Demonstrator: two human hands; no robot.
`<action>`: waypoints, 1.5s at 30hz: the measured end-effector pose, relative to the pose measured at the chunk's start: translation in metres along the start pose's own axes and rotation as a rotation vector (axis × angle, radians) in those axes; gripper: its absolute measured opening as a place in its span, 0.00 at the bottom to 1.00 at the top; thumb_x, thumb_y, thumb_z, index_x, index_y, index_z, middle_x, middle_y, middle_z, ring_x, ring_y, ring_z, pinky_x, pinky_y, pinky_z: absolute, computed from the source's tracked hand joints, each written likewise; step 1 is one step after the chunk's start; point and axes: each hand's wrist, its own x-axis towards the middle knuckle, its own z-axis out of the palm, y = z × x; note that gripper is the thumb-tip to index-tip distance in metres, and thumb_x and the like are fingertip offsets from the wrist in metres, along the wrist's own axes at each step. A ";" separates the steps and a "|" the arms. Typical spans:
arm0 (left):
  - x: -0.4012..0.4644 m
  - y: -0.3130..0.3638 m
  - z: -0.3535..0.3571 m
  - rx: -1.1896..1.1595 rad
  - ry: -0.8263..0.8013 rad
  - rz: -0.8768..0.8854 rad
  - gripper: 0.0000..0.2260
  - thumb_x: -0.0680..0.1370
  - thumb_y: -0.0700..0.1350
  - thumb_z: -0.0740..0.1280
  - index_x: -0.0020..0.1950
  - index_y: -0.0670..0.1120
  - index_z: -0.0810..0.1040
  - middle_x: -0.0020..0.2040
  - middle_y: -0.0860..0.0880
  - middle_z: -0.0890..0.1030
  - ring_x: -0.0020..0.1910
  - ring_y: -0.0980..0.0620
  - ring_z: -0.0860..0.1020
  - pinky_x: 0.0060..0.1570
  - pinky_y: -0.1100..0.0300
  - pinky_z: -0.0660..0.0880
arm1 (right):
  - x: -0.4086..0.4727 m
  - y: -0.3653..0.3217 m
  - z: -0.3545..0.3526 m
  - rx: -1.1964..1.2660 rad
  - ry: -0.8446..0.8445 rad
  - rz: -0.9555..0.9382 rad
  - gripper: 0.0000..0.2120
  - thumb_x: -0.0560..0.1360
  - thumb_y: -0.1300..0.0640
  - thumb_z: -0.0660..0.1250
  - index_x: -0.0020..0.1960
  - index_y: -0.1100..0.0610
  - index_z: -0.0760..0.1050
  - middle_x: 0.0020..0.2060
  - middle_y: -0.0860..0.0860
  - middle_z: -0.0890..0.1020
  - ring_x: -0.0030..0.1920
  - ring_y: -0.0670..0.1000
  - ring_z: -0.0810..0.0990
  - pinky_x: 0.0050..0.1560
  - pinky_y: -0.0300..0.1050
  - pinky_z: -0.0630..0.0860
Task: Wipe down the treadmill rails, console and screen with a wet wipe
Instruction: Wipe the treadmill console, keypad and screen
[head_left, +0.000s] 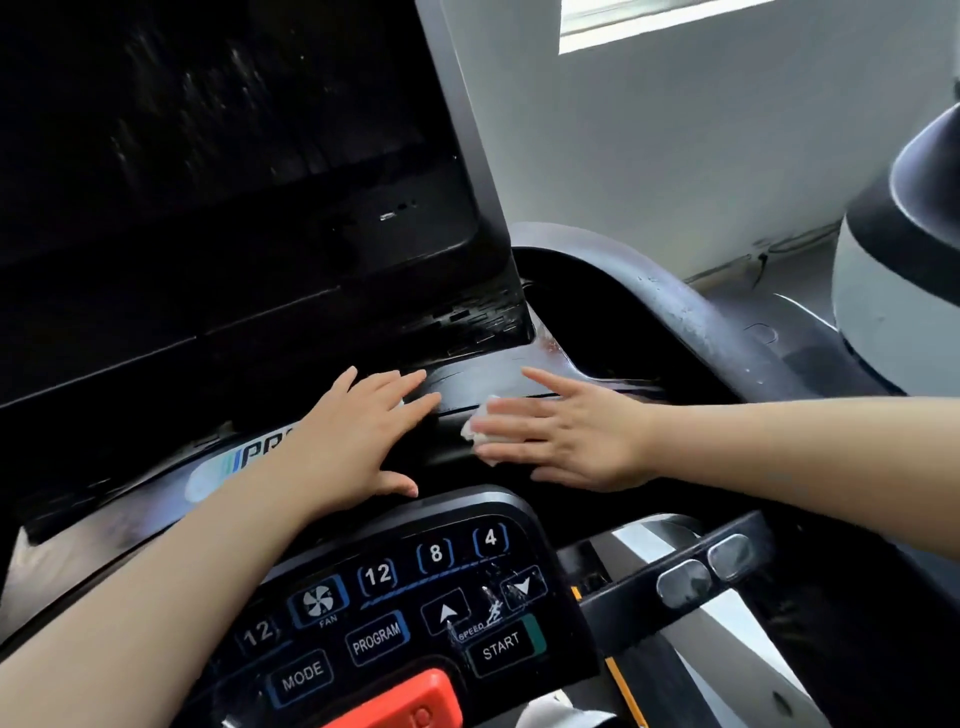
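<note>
The treadmill's black screen (218, 130) fills the upper left, with wet streaks on it. Below it runs the black console ledge (467, 384). My right hand (566, 431) lies flat with straight fingers on a white wet wipe (480, 428), pressing it onto the ledge; only the wipe's left edge shows. My left hand (358, 436) rests flat on the ledge just left of it, and a small bit of white peeks from under its fingers. The button panel (415, 597) with MODE, PROGRAM and START keys sits below both hands.
A curved black rail (691, 312) sweeps from behind the screen to the right. A red safety key (405, 701) sits at the panel's bottom. Metal grip sensors (706, 571) lie on a bar at lower right. A white and black machine (893, 280) stands at the right edge.
</note>
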 end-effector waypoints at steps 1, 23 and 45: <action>0.003 0.000 0.000 0.020 -0.016 -0.011 0.43 0.72 0.66 0.64 0.77 0.53 0.43 0.78 0.50 0.43 0.76 0.50 0.45 0.73 0.51 0.42 | 0.007 -0.011 0.000 0.057 0.021 0.105 0.25 0.79 0.46 0.49 0.74 0.51 0.62 0.73 0.50 0.66 0.73 0.51 0.63 0.71 0.59 0.51; -0.003 -0.002 -0.001 -0.084 -0.005 -0.096 0.34 0.77 0.64 0.54 0.77 0.49 0.49 0.78 0.51 0.50 0.76 0.51 0.50 0.73 0.51 0.45 | 0.023 -0.031 -0.023 0.631 -0.231 0.987 0.22 0.84 0.49 0.43 0.77 0.47 0.49 0.77 0.44 0.52 0.77 0.46 0.46 0.73 0.57 0.39; 0.011 -0.003 -0.011 -0.090 0.061 -0.014 0.25 0.82 0.55 0.53 0.77 0.49 0.53 0.78 0.51 0.51 0.76 0.52 0.51 0.73 0.53 0.47 | 0.057 -0.024 -0.021 0.638 -0.216 0.976 0.25 0.83 0.47 0.43 0.78 0.49 0.44 0.78 0.45 0.48 0.77 0.46 0.46 0.73 0.59 0.39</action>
